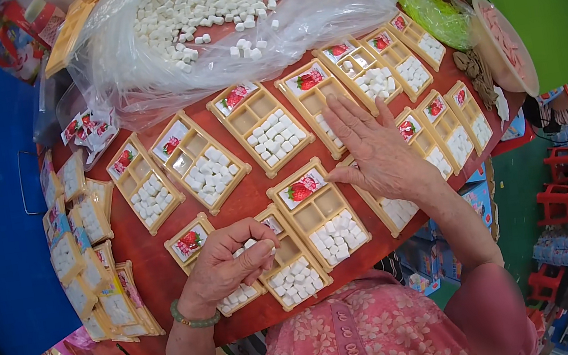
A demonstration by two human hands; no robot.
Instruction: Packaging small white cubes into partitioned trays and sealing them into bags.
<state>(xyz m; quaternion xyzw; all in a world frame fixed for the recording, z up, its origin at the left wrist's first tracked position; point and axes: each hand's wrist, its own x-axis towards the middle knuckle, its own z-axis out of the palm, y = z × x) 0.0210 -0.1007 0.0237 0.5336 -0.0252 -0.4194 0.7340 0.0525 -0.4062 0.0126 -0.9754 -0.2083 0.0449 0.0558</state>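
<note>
My right hand (375, 154) lies open and flat, fingers spread, over a tan compartment tray (297, 106) in the far row, covering part of its white marshmallows. That tray has a strawberry-print packet (308, 78) in its top section. My left hand (230, 261) is curled above the near row, closed on a few white marshmallows (244, 247). Below it, a tray (294, 250) is partly hidden. Beside that, another tray (276, 194) has a strawberry packet, two bare small compartments and a large section of marshmallows (338, 237).
Loose marshmallows (216, 2) lie on a clear plastic bag (320, 20) at the back. Filled trays (90, 216) are stacked at the left edge of the red table (157, 257). Spare packets (90, 128) sit back left; a bowl of pink pieces (490, 39) stands back right.
</note>
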